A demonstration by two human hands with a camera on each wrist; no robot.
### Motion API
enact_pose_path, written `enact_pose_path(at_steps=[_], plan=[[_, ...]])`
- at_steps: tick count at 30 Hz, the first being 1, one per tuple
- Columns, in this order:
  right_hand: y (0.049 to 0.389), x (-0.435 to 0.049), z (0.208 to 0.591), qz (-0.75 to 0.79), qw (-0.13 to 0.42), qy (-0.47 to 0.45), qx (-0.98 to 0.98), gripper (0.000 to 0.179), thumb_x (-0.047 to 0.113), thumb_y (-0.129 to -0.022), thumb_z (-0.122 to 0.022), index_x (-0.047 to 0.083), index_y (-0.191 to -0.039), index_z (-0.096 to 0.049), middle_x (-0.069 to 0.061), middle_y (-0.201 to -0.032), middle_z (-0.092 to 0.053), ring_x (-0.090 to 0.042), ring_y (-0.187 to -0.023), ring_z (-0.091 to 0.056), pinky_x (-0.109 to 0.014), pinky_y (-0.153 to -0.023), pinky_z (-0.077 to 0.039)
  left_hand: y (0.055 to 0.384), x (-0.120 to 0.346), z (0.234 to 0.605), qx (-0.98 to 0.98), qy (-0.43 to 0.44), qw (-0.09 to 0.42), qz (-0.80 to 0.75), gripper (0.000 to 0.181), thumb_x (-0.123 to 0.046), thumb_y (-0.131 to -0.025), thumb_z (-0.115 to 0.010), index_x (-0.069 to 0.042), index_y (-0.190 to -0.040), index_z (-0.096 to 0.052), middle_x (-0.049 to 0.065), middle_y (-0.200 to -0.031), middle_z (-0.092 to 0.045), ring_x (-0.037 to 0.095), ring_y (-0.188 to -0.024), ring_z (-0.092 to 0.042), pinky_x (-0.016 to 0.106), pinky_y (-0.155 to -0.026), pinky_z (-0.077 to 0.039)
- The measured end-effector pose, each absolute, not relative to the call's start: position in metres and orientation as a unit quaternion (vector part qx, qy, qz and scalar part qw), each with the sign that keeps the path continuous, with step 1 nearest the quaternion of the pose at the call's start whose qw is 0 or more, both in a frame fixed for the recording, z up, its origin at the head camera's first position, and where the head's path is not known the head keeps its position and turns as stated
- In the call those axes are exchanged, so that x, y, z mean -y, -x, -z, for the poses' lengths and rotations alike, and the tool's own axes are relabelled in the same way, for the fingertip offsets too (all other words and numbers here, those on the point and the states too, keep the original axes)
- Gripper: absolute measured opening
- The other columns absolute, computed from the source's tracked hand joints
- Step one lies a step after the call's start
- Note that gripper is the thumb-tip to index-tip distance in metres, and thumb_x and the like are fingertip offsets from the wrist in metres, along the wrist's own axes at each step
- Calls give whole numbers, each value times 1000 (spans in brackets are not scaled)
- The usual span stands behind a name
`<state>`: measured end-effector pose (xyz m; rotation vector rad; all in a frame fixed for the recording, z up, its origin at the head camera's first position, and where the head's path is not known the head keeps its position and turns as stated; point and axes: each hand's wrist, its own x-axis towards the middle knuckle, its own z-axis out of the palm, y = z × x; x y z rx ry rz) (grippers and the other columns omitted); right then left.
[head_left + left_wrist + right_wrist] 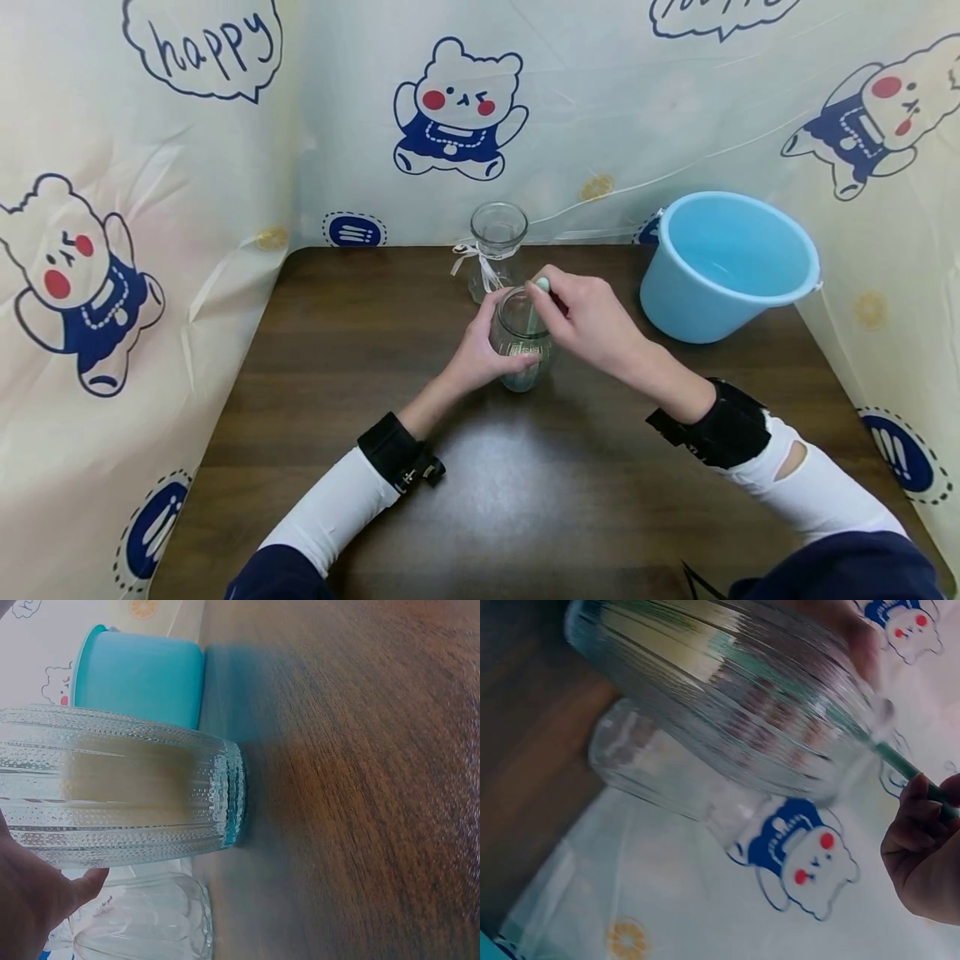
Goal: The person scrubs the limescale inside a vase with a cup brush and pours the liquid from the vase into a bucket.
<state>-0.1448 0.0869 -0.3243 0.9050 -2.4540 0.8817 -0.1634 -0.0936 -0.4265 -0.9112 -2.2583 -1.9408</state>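
My left hand grips a ribbed clear glass jar at the middle of the table, thumb on the near side and fingers seen through the glass in the right wrist view. The jar's base lies close over the tabletop in the left wrist view. My right hand pinches the top of a thin green handle, which slants down through the jar's mouth. Low in the jar, a pale yellow block shows blurred through the ribbed glass.
Just behind the jar stands a clear glass vase with a white ribbon bow at its neck. A light blue bucket is at the back right. Printed sheeting surrounds the brown wooden table at the back and sides.
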Motion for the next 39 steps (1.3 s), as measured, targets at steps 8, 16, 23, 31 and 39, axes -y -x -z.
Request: enact_pose_path(at_steps=[8, 16, 23, 31, 39], plan=[[143, -88, 307, -335, 221, -327, 856, 17, 14, -98, -52, 6, -85, -58, -1, -62, -41, -8, -53, -36, -24, -46, -33, 163, 93, 425, 722, 295, 13, 626, 88, -3, -67, -82, 3, -141, -35, 30, -132, -50, 38, -114, -51, 53, -96, -44], [144, -84, 329, -296, 180, -326, 879, 18, 18, -98, -50, 8, -86, -59, 2, -60, -44, -9, -51, -40, -23, -45, -35, 161, 93, 425, 734, 277, 0, 620, 86, -4, -69, -81, 0, -142, -35, 21, -131, -53, 23, -111, -54, 47, -96, -47], [145, -86, 306, -325, 207, -325, 864, 19, 18, -99, -51, 6, -88, -59, 0, -60, -41, -9, -50, -36, -24, -44, -34, 162, 92, 425, 729, 281, 3, 624, 87, -5, -68, -81, -1, -142, -35, 23, -132, -52, 27, -113, -53, 48, -95, -47], [148, -82, 323, -307, 166, -337, 874, 16, 17, -98, -53, 7, -87, -58, 1, -60, -43, -8, -50, -39, -23, -44, -36, 162, 93, 424, 734, 278, 5, 620, 88, -5, -67, -82, 0, -141, -35, 21, -131, -53, 27, -111, -54, 46, -94, -48], [148, -83, 309, -327, 207, -345, 855, 15, 16, -98, -54, 5, -90, -60, -1, -61, -41, -9, -51, -37, -24, -45, -34, 162, 92, 424, 732, 278, 5, 622, 88, -5, -67, -82, 0, -142, -35, 20, -132, -52, 24, -113, -53, 46, -95, -47]])
